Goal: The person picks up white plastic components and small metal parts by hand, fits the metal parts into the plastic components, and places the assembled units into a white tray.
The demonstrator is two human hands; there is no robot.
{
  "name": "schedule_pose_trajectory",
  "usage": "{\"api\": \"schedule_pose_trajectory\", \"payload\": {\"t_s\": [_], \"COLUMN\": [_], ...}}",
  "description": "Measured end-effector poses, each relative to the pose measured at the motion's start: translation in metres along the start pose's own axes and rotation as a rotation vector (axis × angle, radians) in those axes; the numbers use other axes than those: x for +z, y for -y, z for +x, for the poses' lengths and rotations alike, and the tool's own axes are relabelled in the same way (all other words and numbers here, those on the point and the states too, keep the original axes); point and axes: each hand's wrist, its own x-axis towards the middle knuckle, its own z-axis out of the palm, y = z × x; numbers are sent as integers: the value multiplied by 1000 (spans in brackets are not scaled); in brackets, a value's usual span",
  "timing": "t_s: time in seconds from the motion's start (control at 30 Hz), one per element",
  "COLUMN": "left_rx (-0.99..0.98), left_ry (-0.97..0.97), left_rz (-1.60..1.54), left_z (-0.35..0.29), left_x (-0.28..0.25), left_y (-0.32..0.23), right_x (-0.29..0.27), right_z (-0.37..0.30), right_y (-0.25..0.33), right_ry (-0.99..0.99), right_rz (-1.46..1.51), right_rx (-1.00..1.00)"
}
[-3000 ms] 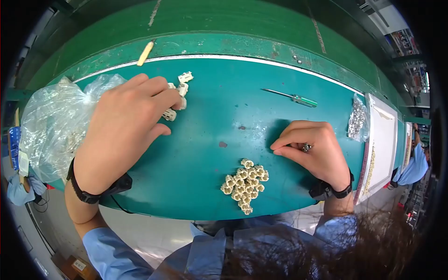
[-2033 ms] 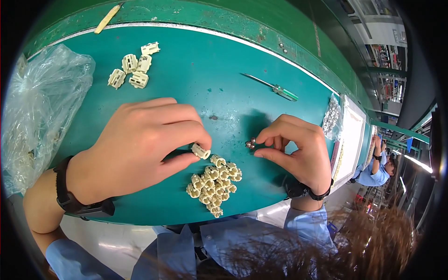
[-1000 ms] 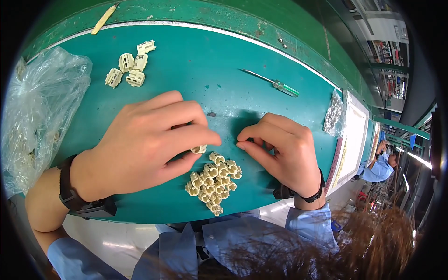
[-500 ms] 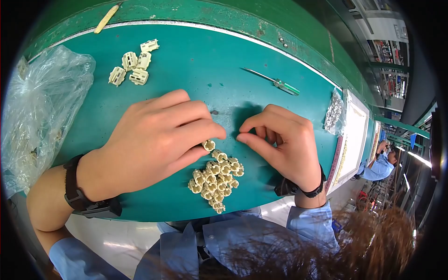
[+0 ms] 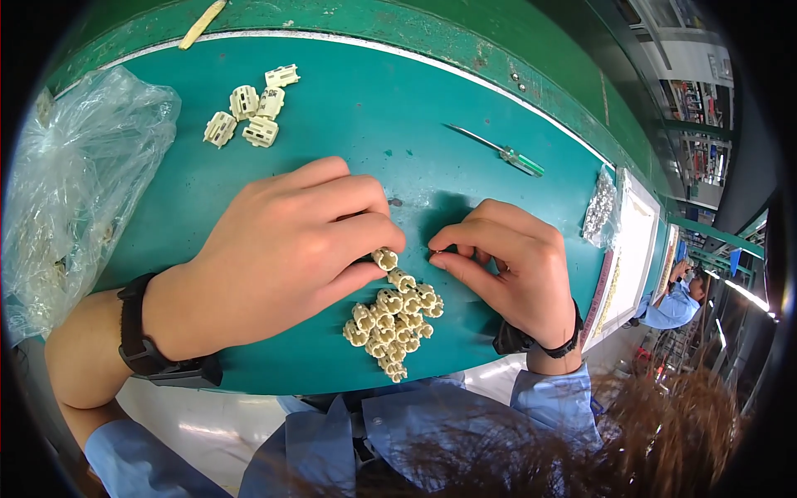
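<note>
My left hand (image 5: 286,253) is closed around a small cream plastic socket part (image 5: 385,259), its round open end facing me between thumb and index finger. Just right of it, my right hand (image 5: 515,266) has thumb and index fingertip pressed together. A tiny dark speck shows at those fingertips, too small to name. Below the left fingertips lies a pile of similar cream socket parts (image 5: 390,324), most with their hollow ends showing. Farther off to the left, several larger cream parts with slots (image 5: 260,132) lie in a loose group.
A clear plastic bag (image 5: 100,166) covers the left end of the green table (image 5: 332,124). A screwdriver (image 5: 519,160) lies at the far right, near a bag of small metal pieces (image 5: 599,207) and a white tray (image 5: 635,241). A co-worker (image 5: 671,303) sits beyond.
The whole view has shifted slightly. My right fingertips have come down a little, level with the part's open end. The part in my left hand shows more of its opening.
</note>
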Motion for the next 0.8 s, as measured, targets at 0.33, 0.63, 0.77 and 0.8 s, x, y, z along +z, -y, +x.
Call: {"api": "schedule_pose_trajectory", "payload": {"t_s": [0.33,0.63,0.77,0.8], "left_rx": [-75,37,47,40], "left_ry": [1,14,8,8], "left_rz": [78,63,44,47], "left_z": [9,1,1,1], "left_x": [8,10,10,9], "left_y": [-6,-2,0,0], "right_x": [-5,-2,-4,-4], "right_z": [2,4,2,2], "right_y": [2,9,20,26], "right_ry": [30,18,-2,-25], "right_rz": [-17,-9,50,73], "right_rx": [13,76,116,111]}}
